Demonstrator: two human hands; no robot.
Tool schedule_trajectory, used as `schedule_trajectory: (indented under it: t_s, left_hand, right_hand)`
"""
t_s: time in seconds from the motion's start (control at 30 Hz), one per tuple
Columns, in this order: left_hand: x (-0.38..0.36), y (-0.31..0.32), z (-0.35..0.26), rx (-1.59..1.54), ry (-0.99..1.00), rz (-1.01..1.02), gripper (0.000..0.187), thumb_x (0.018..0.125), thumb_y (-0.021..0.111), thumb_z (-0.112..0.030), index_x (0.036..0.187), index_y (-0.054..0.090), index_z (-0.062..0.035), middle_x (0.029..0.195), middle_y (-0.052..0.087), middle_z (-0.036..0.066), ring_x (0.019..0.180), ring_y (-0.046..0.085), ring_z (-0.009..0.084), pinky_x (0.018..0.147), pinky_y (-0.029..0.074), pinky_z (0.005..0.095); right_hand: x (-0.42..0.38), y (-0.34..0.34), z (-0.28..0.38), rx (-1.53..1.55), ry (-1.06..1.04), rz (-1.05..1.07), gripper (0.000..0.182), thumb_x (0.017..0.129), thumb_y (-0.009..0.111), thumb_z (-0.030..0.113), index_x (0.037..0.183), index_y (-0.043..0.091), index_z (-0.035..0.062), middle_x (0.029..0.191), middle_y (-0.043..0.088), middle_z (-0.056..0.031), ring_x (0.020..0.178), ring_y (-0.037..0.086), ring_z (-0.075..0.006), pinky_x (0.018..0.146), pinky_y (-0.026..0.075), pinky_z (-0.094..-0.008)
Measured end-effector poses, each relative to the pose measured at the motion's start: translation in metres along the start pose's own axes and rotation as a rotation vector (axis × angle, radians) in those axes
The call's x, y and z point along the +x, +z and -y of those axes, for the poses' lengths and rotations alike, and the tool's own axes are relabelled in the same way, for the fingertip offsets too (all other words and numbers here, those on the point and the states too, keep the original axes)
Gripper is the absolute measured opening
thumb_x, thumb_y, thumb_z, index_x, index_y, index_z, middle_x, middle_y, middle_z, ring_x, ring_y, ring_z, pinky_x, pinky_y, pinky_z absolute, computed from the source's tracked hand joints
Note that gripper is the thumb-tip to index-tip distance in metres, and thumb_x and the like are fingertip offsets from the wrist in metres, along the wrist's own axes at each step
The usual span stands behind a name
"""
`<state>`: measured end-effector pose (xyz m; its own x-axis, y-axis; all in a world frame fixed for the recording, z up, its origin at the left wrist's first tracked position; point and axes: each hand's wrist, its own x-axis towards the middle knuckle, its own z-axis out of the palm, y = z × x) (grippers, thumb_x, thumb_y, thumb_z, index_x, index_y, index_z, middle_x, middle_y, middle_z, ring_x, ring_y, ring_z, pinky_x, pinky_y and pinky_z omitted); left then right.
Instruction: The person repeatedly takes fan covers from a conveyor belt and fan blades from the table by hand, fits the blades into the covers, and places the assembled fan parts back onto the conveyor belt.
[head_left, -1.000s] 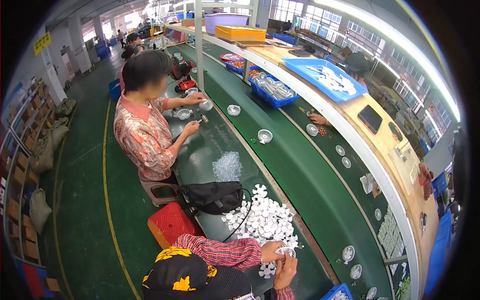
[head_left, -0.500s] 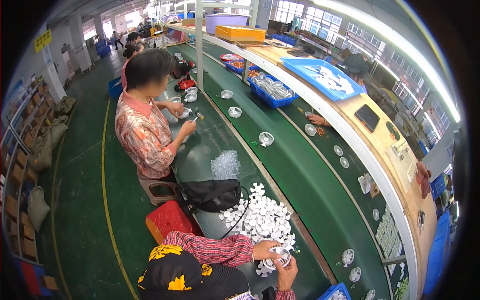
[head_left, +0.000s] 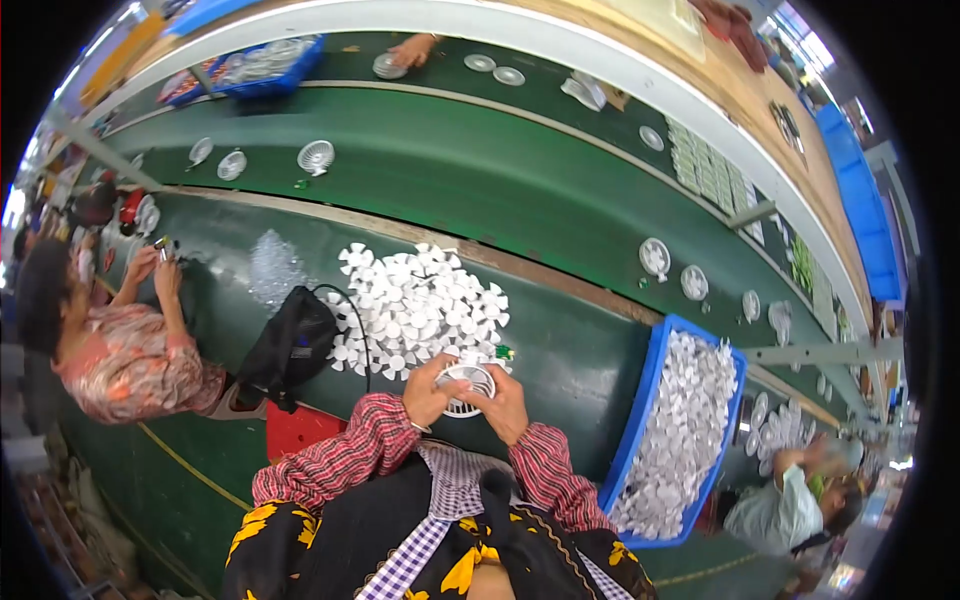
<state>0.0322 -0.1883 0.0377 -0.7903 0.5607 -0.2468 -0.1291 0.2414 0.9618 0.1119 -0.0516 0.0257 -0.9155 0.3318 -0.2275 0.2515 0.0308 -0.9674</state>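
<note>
Close to my body, both hands grip a white round slatted fan housing. My left hand is closed on its left side, with the thumb across the top. My right hand holds the right side, its thumb meeting the rim. What lies inside the housing is partly hidden by my thumbs. A heap of white fan blades lies on the green table just beyond my hands. A small green part with wires shows beside my right fingers.
A blue bin of white blades stands to the right. A black bag and clear small parts lie left. Beyond runs a green conveyor with housings. Co-workers sit at left and right; another person's hand shows across the belt.
My view has swung to the right and down, so the blue bin is now fully visible. Both hands still hold the housing, which is turned to a different angle.
</note>
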Motion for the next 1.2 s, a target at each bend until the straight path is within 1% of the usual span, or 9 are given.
schedule_trajectory:
  t_s: [0.3, 0.4, 0.5, 0.7, 0.8, 0.87, 0.97, 1.07, 1.2]
  left_hand:
    - [0.179, 0.003, 0.021, -0.044, 0.116, 0.060, 0.048, 0.073, 0.072, -0.023, 0.112, 0.055, -0.0009, 0.100, 0.061, 0.009, 0.092, 0.057, 0.0170, 0.083, 0.045, 0.0301]
    - [0.276, 0.003, 0.001, -0.223, 0.131, 0.081, 0.050, 0.074, 0.072, -0.024, 0.112, 0.048, 0.0001, 0.094, 0.059, 0.013, 0.075, 0.063, 0.0233, 0.047, 0.056, 0.0338]
    - [0.343, 0.010, 0.000, -0.418, -0.168, 0.137, 0.063, 0.076, 0.070, -0.031, 0.123, 0.041, -0.0001, 0.102, 0.056, 0.014, 0.086, 0.061, 0.0274, 0.060, 0.057, 0.0378]
    - [0.371, -0.038, 0.048, 0.507, 0.223, -0.459, 0.037, 0.071, 0.070, -0.022, 0.100, 0.060, -0.0013, 0.091, 0.064, 0.015, 0.073, 0.064, 0.0237, 0.068, 0.052, 0.0331]
    - [0.367, -0.119, 0.042, 0.851, 0.452, -0.726, 0.036, 0.070, 0.070, -0.016, 0.100, 0.056, -0.0025, 0.097, 0.057, 0.018, 0.091, 0.055, 0.0361, 0.082, 0.044, 0.0454]
    - [0.368, -0.181, 0.034, 0.999, 0.194, -0.831, 0.045, 0.068, 0.072, -0.021, 0.104, 0.053, -0.0019, 0.104, 0.057, 0.018, 0.100, 0.052, 0.0350, 0.088, 0.039, 0.0424]
    - [0.374, -0.247, 0.025, 1.256, -0.286, -0.898, 0.056, 0.070, 0.068, -0.044, 0.106, 0.053, -0.0035, 0.109, 0.057, 0.018, 0.101, 0.055, 0.0349, 0.087, 0.044, 0.0428]
    - [0.390, -0.305, 0.056, 0.995, -0.255, -0.669, 0.060, 0.067, 0.071, -0.041, 0.113, 0.051, -0.0066, 0.107, 0.060, 0.017, 0.099, 0.057, 0.0337, 0.086, 0.046, 0.0416]
    - [0.467, -0.380, 0.159, 0.901, -0.291, -0.543, 0.078, 0.057, 0.075, -0.044, 0.121, 0.048, -0.0091, 0.114, 0.057, 0.017, 0.106, 0.054, 0.0344, 0.091, 0.043, 0.0415]
  right_hand:
    - [0.083, -0.036, -0.022, 0.469, 0.076, -0.249, 0.039, 0.086, 0.060, 0.017, 0.119, 0.047, 0.0001, 0.096, 0.058, -0.0049, 0.081, 0.055, -0.0105, 0.074, 0.047, -0.0257]
    - [0.092, -0.064, -0.034, 0.243, 0.111, -0.342, 0.037, 0.084, 0.061, 0.014, 0.114, 0.048, -0.0033, 0.095, 0.059, -0.0068, 0.078, 0.056, -0.0113, 0.070, 0.049, -0.0263]
    - [0.093, -0.068, -0.068, -0.194, 0.003, -0.320, 0.032, 0.077, 0.066, 0.007, 0.106, 0.054, -0.0006, 0.091, 0.059, -0.0102, 0.068, 0.059, -0.0158, 0.061, 0.049, -0.0287]
    - [0.120, -0.039, -0.074, -0.597, -0.177, -0.258, 0.044, 0.070, 0.065, -0.001, 0.112, 0.049, 0.0006, 0.113, 0.045, -0.0214, 0.103, 0.046, -0.0369, 0.086, 0.042, -0.0390]
    - [0.131, -0.027, -0.067, -0.614, -0.213, -0.210, 0.048, 0.071, 0.067, 0.003, 0.115, 0.048, -0.0004, 0.114, 0.044, -0.0218, 0.108, 0.044, -0.0381, 0.092, 0.038, -0.0404]
    - [0.137, -0.024, -0.070, -0.620, -0.184, -0.201, 0.051, 0.069, 0.069, 0.003, 0.115, 0.048, -0.0002, 0.114, 0.045, -0.0220, 0.107, 0.045, -0.0383, 0.090, 0.039, -0.0404]
    - [0.141, -0.027, -0.069, -0.589, -0.154, -0.205, 0.050, 0.066, 0.071, 0.001, 0.111, 0.050, 0.0017, 0.102, 0.052, -0.0178, 0.095, 0.051, -0.0351, 0.081, 0.042, -0.0396]
    - [0.136, -0.032, -0.080, -0.208, 0.039, -0.311, 0.032, 0.070, 0.071, 0.004, 0.099, 0.058, 0.0014, 0.078, 0.061, -0.0074, 0.065, 0.057, -0.0162, 0.057, 0.047, -0.0274]
    - [0.114, -0.053, -0.070, 0.236, 0.277, -0.414, 0.025, 0.076, 0.066, 0.002, 0.100, 0.058, 0.0002, 0.080, 0.061, -0.0010, 0.070, 0.055, -0.0076, 0.060, 0.044, -0.0215]
